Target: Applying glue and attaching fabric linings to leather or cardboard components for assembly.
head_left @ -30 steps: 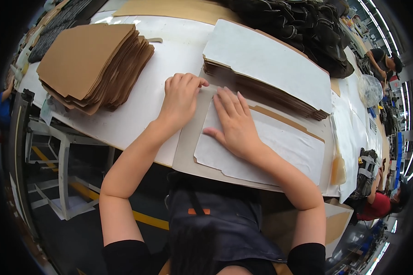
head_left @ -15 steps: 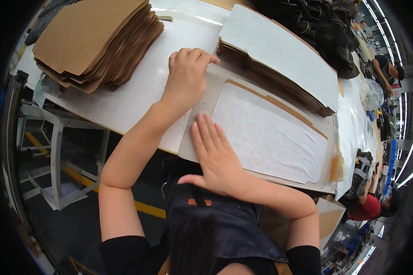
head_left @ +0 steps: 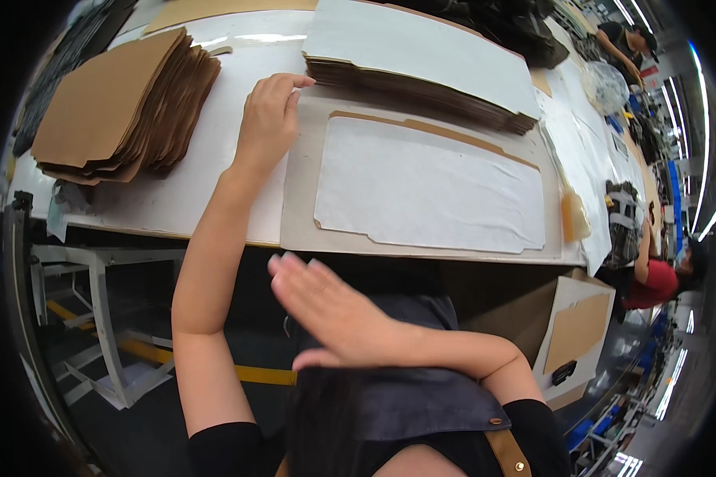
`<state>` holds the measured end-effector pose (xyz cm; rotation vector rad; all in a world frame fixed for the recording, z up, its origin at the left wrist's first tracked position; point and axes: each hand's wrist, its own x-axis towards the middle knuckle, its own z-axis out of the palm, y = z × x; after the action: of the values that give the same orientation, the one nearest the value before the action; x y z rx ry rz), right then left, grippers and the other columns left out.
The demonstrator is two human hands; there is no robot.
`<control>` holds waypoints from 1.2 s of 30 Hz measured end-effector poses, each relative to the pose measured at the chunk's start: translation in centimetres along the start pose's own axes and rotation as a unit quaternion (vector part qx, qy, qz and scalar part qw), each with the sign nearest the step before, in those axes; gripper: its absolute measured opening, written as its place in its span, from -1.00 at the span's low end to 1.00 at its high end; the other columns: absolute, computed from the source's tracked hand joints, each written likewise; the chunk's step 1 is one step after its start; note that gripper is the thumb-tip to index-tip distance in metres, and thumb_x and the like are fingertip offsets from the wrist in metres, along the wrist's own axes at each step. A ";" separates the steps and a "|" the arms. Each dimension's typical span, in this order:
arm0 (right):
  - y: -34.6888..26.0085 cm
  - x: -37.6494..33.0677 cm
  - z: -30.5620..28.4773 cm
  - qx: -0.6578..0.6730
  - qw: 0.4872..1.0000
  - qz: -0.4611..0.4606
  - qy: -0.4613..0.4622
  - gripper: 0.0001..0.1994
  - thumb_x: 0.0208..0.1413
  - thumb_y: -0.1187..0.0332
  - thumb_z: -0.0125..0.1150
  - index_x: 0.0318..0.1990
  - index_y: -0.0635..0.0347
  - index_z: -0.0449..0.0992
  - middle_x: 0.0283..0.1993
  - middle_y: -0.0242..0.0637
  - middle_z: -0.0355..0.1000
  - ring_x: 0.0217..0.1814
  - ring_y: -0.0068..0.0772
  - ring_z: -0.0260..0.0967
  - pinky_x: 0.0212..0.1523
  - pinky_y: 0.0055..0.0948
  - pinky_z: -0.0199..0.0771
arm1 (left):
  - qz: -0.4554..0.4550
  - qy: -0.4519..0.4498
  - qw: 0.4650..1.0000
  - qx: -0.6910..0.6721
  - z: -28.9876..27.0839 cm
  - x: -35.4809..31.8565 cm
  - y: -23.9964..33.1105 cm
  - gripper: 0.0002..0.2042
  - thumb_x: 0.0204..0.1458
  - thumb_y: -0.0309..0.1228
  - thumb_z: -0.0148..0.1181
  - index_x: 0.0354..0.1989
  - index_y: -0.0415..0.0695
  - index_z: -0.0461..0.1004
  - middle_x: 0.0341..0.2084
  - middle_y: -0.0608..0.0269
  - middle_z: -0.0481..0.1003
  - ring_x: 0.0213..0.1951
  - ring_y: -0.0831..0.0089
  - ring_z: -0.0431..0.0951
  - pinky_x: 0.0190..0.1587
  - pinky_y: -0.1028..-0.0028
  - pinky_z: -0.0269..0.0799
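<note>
A white-faced panel [head_left: 429, 187] with a brown edge lies flat on a grey board [head_left: 298, 183] at the table's front. Some wrinkles run across its right part. Behind it stands a stack of similar brown panels with a white sheet on top [head_left: 422, 60]. My left hand [head_left: 269, 119] is over the board's left side, fingers loosely bent, forefinger reaching to the stack's near left corner. Whether that fingertip touches the stack, I cannot tell. My right hand [head_left: 334, 314] is off the table's front edge, over my apron, flat with fingers stretched and nothing in it.
On the left of the white table stands a tall pile of brown sheets [head_left: 107, 103]. A yellowish block [head_left: 574, 215] sits by the board's right end. Dark bags [head_left: 517, 32] are heaped behind. Below right is a carton [head_left: 577, 326]. Other people work at the far right.
My right hand has come off the board and panel, back toward my body past the table edge. The left hand stays by the stack's corner. The whole view has shifted.
</note>
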<state>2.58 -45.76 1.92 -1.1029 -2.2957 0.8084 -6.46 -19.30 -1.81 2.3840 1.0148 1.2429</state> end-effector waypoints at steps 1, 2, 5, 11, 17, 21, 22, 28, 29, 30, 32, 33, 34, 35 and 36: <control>0.9 -0.6 -0.6 -0.072 0.996 0.046 0.025 0.08 0.05 -0.15 0.29 0.46 0.54 -0.09 0.57 0.24 -0.20 0.66 0.15 -0.29 0.56 0.02 -0.17 | 0.000 -0.006 0.999 -0.043 0.4 0.2 0.4 -0.78 0.20 -0.58 0.02 -0.07 -0.15 0.56 -0.12 0.21 0.56 0.00 0.18 0.49 0.11 0.23 0.33; 1.6 -1.2 -1.1 -0.135 0.984 0.100 0.059 0.08 0.04 -0.15 0.28 0.47 0.51 -0.08 0.57 0.21 -0.17 0.65 0.14 -0.29 0.56 0.03 -0.19 | 0.001 -0.011 0.996 -0.083 0.4 0.4 0.7 -0.80 0.23 -0.57 0.02 -0.07 -0.18 0.55 -0.13 0.17 0.57 -0.02 0.16 0.51 0.08 0.25 0.38; 3.0 -3.8 -2.1 -0.260 0.929 0.221 0.144 0.06 0.07 -0.17 0.27 0.44 0.55 -0.04 0.54 0.28 -0.13 0.64 0.19 -0.26 0.56 0.04 -0.20 | 0.024 -0.003 0.995 -0.096 0.6 0.3 1.1 -0.81 0.24 -0.56 0.03 -0.07 -0.21 0.55 -0.20 0.14 0.59 -0.08 0.16 0.55 0.02 0.30 0.44; 2.4 -6.4 -0.8 -0.047 0.990 0.052 0.123 -0.10 0.16 -0.08 0.25 0.43 0.45 0.07 0.53 0.19 -0.02 0.62 0.10 -0.13 0.55 -0.01 -0.10 | -0.011 0.000 0.995 -0.097 0.8 0.1 0.7 -0.82 0.28 -0.56 0.02 -0.08 -0.22 0.57 -0.22 0.13 0.61 -0.13 0.29 0.62 -0.09 0.40 0.48; 6.4 -12.7 -4.4 -0.294 0.868 0.293 0.273 -0.07 0.23 -0.20 0.08 0.46 0.44 0.01 0.58 0.10 -0.12 0.65 0.08 -0.26 0.57 0.04 -0.30 | 0.029 -0.067 0.990 -0.123 0.3 -1.8 4.2 -0.73 0.30 -0.52 0.03 0.10 -0.22 0.53 -0.04 0.06 0.63 0.03 0.24 0.62 0.13 0.36 0.45; 7.0 -19.1 -7.3 -0.336 0.833 0.393 0.198 -0.09 0.27 -0.26 -0.04 0.47 0.40 0.01 0.58 0.11 -0.11 0.65 0.01 -0.23 0.58 0.03 -0.31 | 0.114 -0.340 0.933 0.019 -1.1 -6.5 8.4 -0.36 0.24 -0.30 0.15 0.45 -0.24 0.12 0.45 -0.08 0.12 0.49 0.04 0.05 0.48 0.14 -0.06; 7.4 -20.6 -7.4 -0.346 0.811 0.411 0.230 -0.09 0.27 -0.26 -0.04 0.48 0.38 0.00 0.58 0.09 -0.11 0.65 0.01 -0.24 0.58 0.03 -0.31 | 0.121 -0.347 0.928 0.060 -1.5 -7.0 9.0 -0.35 0.26 -0.26 0.13 0.46 -0.26 0.10 0.46 -0.08 0.09 0.51 0.05 0.01 0.49 0.12 -0.11; 7.7 -22.6 -9.2 -0.315 0.852 0.366 0.202 -0.10 0.26 -0.28 -0.04 0.49 0.29 0.02 0.60 -0.04 -0.12 0.65 -0.08 -0.21 0.58 -0.01 -0.24 | 0.056 -0.345 0.930 0.111 -2.5 -7.3 7.2 -0.36 0.31 -0.21 0.04 0.46 -0.30 0.06 0.49 -0.10 0.01 0.53 0.05 -0.08 0.51 0.09 -0.20; 7.9 -22.7 -9.6 -0.312 0.850 0.369 0.209 -0.10 0.26 -0.28 -0.04 0.49 0.29 0.02 0.60 -0.04 -0.12 0.65 -0.08 -0.21 0.58 -0.01 -0.24 | 0.059 -0.340 0.933 0.104 -2.5 -7.3 7.1 -0.36 0.32 -0.22 0.02 0.46 -0.31 0.06 0.49 -0.10 0.01 0.53 0.05 -0.08 0.51 0.09 -0.20; 8.2 -23.0 -10.0 -0.330 0.853 0.364 0.174 -0.11 0.26 -0.28 -0.03 0.49 0.26 0.03 0.60 -0.07 -0.11 0.65 -0.10 -0.20 0.58 -0.02 -0.24 | 0.065 -0.337 0.933 0.110 -2.6 -7.4 7.2 -0.38 0.32 -0.23 0.00 0.47 -0.31 0.06 0.49 -0.10 0.02 0.53 0.03 -0.08 0.51 0.09 -0.22; 8.7 -24.1 -11.1 -0.348 0.846 0.371 0.157 -0.11 0.25 -0.28 -0.03 0.48 0.28 0.06 0.59 -0.07 -0.07 0.64 -0.12 -0.18 0.59 -0.04 -0.24 | 0.053 -0.354 0.924 0.133 -3.2 -6.9 7.8 -0.38 0.33 -0.23 -0.01 0.47 -0.30 0.05 0.49 -0.10 0.01 0.53 0.03 -0.09 0.51 0.07 -0.23; 8.9 -24.8 -11.1 -0.347 0.845 0.373 0.160 -0.11 0.25 -0.28 -0.03 0.48 0.28 0.06 0.59 -0.07 -0.07 0.64 -0.12 -0.18 0.59 -0.04 -0.24 | 0.035 -0.368 0.916 0.154 -3.4 -6.7 8.0 -0.38 0.33 -0.23 -0.01 0.47 -0.30 0.05 0.49 -0.10 0.01 0.53 0.03 -0.10 0.51 0.06 -0.24; 9.1 -25.4 -11.4 -0.360 0.821 0.401 0.188 -0.11 0.26 -0.28 -0.04 0.47 0.31 0.06 0.58 -0.04 -0.06 0.64 -0.11 -0.18 0.59 -0.04 -0.25 | 0.025 -0.364 0.916 0.170 -3.3 -6.6 7.7 -0.37 0.33 -0.21 -0.01 0.48 -0.28 0.04 0.50 -0.06 0.00 0.53 0.02 -0.12 0.51 0.03 -0.25; 9.4 -25.7 -11.7 -0.373 0.795 0.428 0.214 -0.10 0.26 -0.28 -0.05 0.46 0.35 0.06 0.57 -0.01 -0.04 0.64 -0.10 -0.18 0.59 -0.05 -0.26 | 0.026 -0.362 0.916 0.171 -3.1 -6.5 7.6 -0.37 0.33 -0.21 -0.01 0.48 -0.28 0.04 0.50 -0.06 0.00 0.53 0.02 -0.12 0.51 0.03 -0.25; 9.5 -25.9 -12.0 -0.375 0.794 0.426 0.217 -0.08 0.27 -0.29 -0.07 0.45 0.43 0.06 0.56 0.06 -0.03 0.65 -0.08 -0.19 0.59 -0.05 -0.26 | 0.033 -0.336 0.928 0.158 -2.9 -6.5 7.6 -0.37 0.33 -0.21 -0.02 0.48 -0.27 0.04 0.50 -0.06 -0.01 0.53 0.02 -0.12 0.51 0.03 -0.25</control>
<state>29.92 -58.16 0.15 -2.4556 -1.6438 -0.2008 -7.76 -29.46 -0.10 2.7822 0.9478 0.2098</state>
